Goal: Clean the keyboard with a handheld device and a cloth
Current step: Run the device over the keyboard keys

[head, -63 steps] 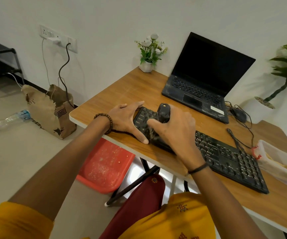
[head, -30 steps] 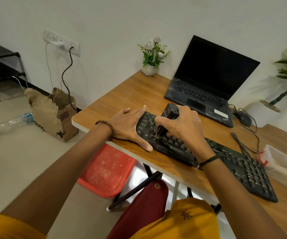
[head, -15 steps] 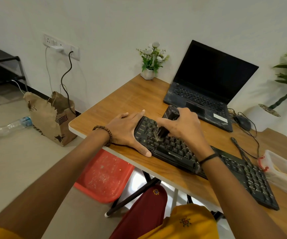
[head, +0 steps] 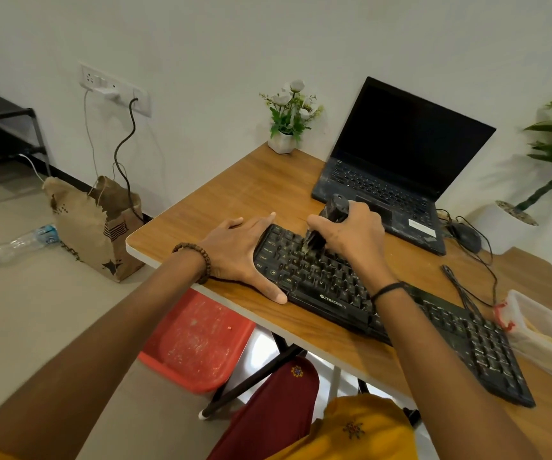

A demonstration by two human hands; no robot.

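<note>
A black keyboard (head: 334, 287) lies diagonally along the front edge of the wooden table (head: 235, 197). My left hand (head: 238, 252) rests flat on the table with spread fingers, gripping the keyboard's left end between thumb and index finger. My right hand (head: 351, 237) is closed around a small black handheld device (head: 332, 207), held nearly upright. Its brush tip (head: 311, 244) touches the keys at the upper left of the keyboard. No cloth shows anywhere in view.
An open black laptop (head: 397, 180) stands behind the keyboard. A small flower pot (head: 284, 141) sits at the back, a black mouse (head: 465, 239) with cables and a clear plastic container (head: 546, 330) at the right. A red stool (head: 198, 340) stands under the table.
The device has moved from the keyboard's lower left keys up toward the top rows, and my right hand has shifted away from me. My left hand has kept its hold on the keyboard's end.
</note>
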